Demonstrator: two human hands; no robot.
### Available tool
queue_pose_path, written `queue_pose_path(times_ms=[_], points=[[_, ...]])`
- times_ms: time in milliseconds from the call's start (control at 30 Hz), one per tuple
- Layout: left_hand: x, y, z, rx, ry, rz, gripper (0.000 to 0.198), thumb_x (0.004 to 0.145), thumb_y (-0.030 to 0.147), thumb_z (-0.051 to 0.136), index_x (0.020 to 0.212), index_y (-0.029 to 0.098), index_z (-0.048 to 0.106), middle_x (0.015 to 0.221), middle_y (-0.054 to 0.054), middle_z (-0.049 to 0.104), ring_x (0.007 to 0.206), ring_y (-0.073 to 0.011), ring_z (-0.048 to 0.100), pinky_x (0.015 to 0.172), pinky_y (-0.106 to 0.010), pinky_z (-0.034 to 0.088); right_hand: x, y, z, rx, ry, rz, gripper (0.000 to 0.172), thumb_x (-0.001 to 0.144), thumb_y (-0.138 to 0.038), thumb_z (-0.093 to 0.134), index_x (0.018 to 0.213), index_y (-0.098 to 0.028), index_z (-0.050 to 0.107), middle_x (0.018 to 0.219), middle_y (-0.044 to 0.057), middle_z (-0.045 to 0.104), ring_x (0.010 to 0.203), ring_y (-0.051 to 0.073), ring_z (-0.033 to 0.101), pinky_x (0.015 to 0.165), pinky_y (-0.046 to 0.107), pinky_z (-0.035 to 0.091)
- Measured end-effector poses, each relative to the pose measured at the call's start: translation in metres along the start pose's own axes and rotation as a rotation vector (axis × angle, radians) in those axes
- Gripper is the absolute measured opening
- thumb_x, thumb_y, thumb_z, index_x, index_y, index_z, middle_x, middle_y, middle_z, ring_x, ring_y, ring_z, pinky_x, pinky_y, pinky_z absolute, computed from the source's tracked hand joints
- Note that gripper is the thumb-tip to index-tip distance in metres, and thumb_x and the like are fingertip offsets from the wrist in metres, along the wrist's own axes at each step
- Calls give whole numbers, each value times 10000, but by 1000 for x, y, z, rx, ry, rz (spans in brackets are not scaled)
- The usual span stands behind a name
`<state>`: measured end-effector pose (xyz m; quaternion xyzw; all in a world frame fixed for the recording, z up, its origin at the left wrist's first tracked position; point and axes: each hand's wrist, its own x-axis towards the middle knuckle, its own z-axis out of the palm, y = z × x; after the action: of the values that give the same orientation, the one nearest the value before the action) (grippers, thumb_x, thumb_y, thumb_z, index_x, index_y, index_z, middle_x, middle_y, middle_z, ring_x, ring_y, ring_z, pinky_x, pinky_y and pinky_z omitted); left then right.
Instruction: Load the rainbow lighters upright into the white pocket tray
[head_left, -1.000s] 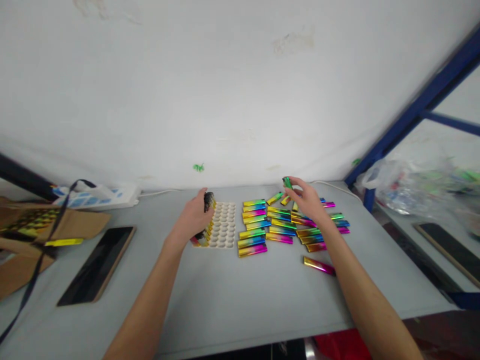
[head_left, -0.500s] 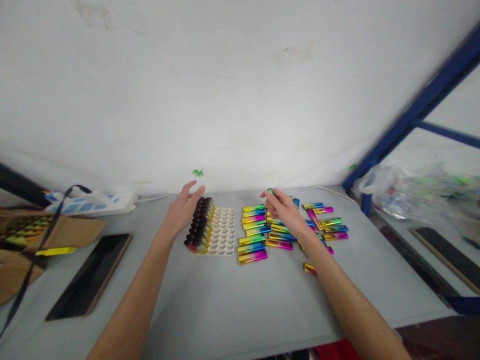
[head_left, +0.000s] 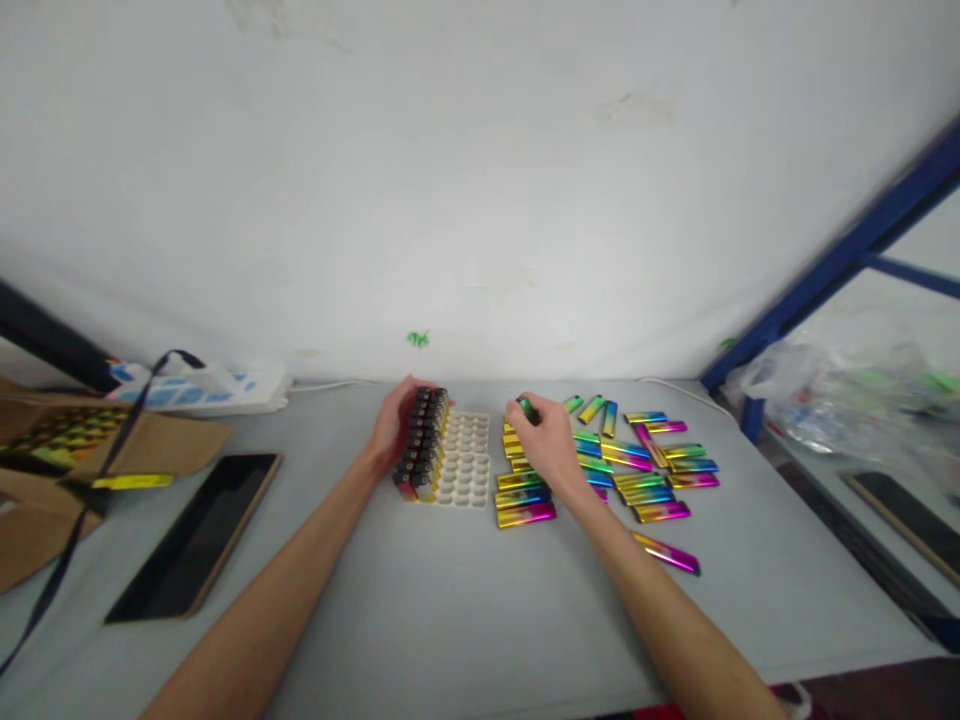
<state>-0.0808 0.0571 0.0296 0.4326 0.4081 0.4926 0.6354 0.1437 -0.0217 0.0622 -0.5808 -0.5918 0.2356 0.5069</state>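
Beside open tray cells (head_left: pixel 466 462), left hand (head_left: pixel 388 428) cups lighters (head_left: pixel 424 440); right hand (head_left: pixel 546 437) pinches another lighter (head_left: pixel 528 409)

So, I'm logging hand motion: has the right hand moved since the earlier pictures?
Yes. Judged against the green mark on the wall, the right hand has moved left, closer to the white tray.

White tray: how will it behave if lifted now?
The white tray may dip left: the upright lighters crowd that side, while its right side is bare. It looks shallow, so could flex. The upright lighters rise well above it, so might wobble if tilted.
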Motion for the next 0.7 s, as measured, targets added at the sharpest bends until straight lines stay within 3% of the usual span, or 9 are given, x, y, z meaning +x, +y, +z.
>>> queue_pose_path(times_ms=[167,333,433,533,633,700], points=[[-2,-3,2,14,-37,66,526,832,682,682,915,167,746,907,-105,825,800,-265,746,757,-360,565,-5,9,7,-21,-40,30,392,905,-476,526,620,-243,393,606,-51,305,615,136,350,589,285,242],[-2,-4,2,12,-40,75,528,812,695,693,886,173,736,847,-94,811,787,-278,747,759,-379,571,-11,17,11,-29,-86,23,489,981,-618,548,689,-226,552,610,-50,400,631,148,411,612,286,299],[-1,-5,2,2,-35,65,509,829,674,685,877,169,733,828,-91,808,782,-283,751,748,-380,572,-14,19,13,61,-183,6,475,1028,-660,508,919,-230,678,702,-22,545,671,171,508,621,286,389],[-1,-6,2,-19,-38,48,497,846,661,678,887,169,730,824,-88,809,783,-287,762,748,-381,578,-12,19,14,147,-250,-99,467,1041,-650,506,1168,-251,713,1002,67,663,894,226,627,706,319,523],[0,-7,2,-24,-23,66,496,829,666,700,873,173,732,808,-76,807,777,-274,760,751,-368,583,-1,15,18,93,-230,-213,439,1027,-640,551,1126,-258,745,1078,97,671,1072,260,615,797,343,564],[0,-8,1,-24,-17,76,498,817,668,713,873,175,740,797,-66,804,770,-270,753,728,-354,575,12,13,22,13,-217,-246,435,1036,-622,547,979,-233,733,927,65,670,934,232,614,772,322,531]])
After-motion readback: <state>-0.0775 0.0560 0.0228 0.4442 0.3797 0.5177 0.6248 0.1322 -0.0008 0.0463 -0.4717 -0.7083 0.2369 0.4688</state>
